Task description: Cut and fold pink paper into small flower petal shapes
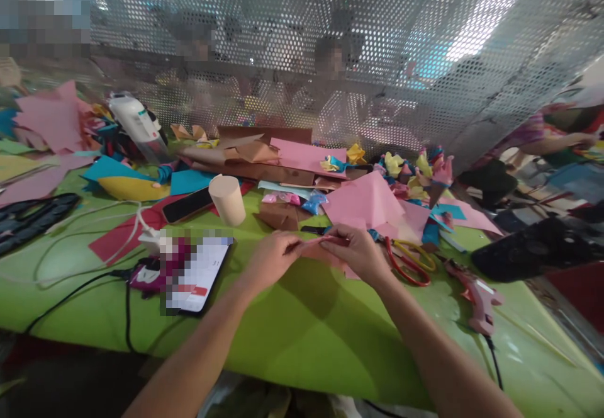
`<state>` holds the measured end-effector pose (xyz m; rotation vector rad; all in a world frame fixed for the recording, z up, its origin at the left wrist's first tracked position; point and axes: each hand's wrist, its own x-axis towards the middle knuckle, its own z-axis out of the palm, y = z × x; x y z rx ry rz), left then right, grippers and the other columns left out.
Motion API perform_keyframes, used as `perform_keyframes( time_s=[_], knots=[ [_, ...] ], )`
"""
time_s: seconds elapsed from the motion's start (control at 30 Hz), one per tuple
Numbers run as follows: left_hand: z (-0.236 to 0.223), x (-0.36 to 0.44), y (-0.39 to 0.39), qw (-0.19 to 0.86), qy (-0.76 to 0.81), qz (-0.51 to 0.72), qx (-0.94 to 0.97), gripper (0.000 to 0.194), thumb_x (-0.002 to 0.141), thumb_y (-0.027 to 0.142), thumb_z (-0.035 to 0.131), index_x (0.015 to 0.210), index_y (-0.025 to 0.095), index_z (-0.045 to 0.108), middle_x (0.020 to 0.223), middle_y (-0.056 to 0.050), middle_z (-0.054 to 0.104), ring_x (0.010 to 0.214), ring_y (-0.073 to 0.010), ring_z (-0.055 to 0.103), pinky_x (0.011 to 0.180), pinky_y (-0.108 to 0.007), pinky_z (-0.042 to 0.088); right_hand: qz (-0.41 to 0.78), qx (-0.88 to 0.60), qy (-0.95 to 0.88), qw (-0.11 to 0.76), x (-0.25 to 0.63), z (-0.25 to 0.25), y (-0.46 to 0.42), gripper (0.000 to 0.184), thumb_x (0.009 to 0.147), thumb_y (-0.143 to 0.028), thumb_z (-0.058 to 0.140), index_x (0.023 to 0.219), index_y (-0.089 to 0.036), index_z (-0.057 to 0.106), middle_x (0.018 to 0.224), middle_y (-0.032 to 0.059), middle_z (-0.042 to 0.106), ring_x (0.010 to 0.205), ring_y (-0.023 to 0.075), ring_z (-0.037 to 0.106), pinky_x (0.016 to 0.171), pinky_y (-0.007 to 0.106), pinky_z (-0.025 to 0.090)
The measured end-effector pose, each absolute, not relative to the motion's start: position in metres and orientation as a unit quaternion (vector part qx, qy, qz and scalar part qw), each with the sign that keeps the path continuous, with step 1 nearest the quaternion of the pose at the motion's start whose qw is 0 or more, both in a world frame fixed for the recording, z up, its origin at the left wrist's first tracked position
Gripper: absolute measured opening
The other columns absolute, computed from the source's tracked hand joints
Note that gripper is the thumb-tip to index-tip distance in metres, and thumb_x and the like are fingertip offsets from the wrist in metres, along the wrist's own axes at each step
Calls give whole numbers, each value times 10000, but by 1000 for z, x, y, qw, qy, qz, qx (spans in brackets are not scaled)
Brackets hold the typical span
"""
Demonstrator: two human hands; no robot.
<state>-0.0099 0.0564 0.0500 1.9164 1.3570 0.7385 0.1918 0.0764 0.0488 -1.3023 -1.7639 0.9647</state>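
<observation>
Between my two hands a small piece of pink paper [318, 249] is stretched above the green table [302, 330]. My left hand [276, 255] pinches its left end, and my right hand [356, 253] grips the right end with thumb and fingers. Just beyond the hands lie a larger folded pink sheet [363, 197] and a brown paper piece [283, 215]. Scissors with red and yellow handles [408, 264] rest to the right of my right hand. A beige cylinder [227, 201] stands beyond my left hand.
A lit phone [207, 276] and a purple power strip [151, 273] with cables sit at left. A pink glue gun [481, 305] lies at right, near a black object [533, 248]. Coloured paper and small crafts line the perforated metal panel [283, 46]. People are visible behind it.
</observation>
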Motion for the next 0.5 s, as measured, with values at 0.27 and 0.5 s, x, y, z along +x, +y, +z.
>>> perform_keyframes(
  time_s=[0.27,0.5],
  knots=[
    [45,-3,56,423,485,345,683,382,954,419,441,1167,204,676,1192,-63,710,1070,-239,648,925,-325,465,292,-454,-721,435,190,50,73,256,811,-358,678,1033,-230,681,1052,70,681,985,238,615,846,363,472],
    [40,-5,55,306,573,329,686,357,971,395,398,1060,184,672,917,-58,748,756,-201,683,672,-267,472,168,-451,-714,508,192,50,72,135,841,-334,675,956,-266,691,1011,60,628,1012,244,595,875,398,474]
  ],
)
